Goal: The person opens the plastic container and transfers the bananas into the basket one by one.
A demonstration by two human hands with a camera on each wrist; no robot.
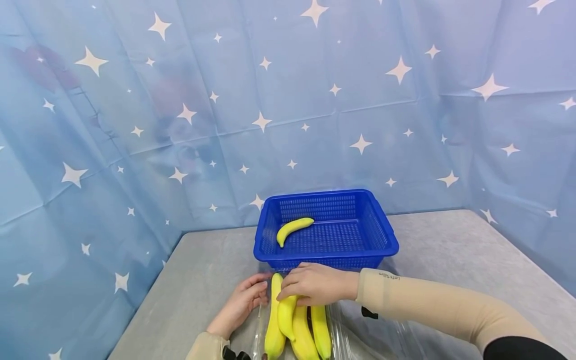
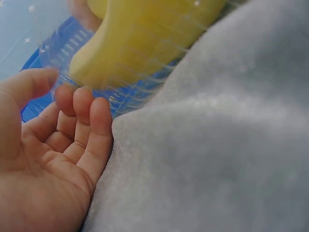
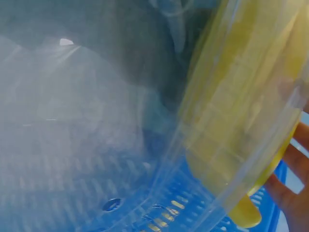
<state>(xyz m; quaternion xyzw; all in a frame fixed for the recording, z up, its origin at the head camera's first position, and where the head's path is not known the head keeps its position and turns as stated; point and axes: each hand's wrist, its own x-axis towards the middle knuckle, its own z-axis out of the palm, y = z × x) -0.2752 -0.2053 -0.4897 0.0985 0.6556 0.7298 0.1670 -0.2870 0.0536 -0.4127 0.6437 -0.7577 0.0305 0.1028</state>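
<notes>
Several yellow bananas (image 1: pixel 303 334) lie side by side within a clear plastic bag (image 1: pixel 340 337) at the table's near edge. My right hand (image 1: pixel 313 284) reaches across from the right and grips a smaller banana (image 1: pixel 286 316) over them, its fingers around the upper end. Left of the bananas, my left hand (image 1: pixel 244 301) has curled fingers. Up close in the left wrist view, that thumb and the fingertips (image 2: pixel 64 99) pinch the bag's edge. Through the film in the right wrist view, bananas (image 3: pixel 227 121) show, partly blurred.
A blue plastic basket (image 1: pixel 388 235) with slotted walls stands just beyond the hands. One banana (image 1: pixel 293 230) lies inside it, at the left. The grey table (image 1: pixel 443 255) extends to both sides, and a blue curtain with white stars (image 1: pixel 288 100) hangs behind.
</notes>
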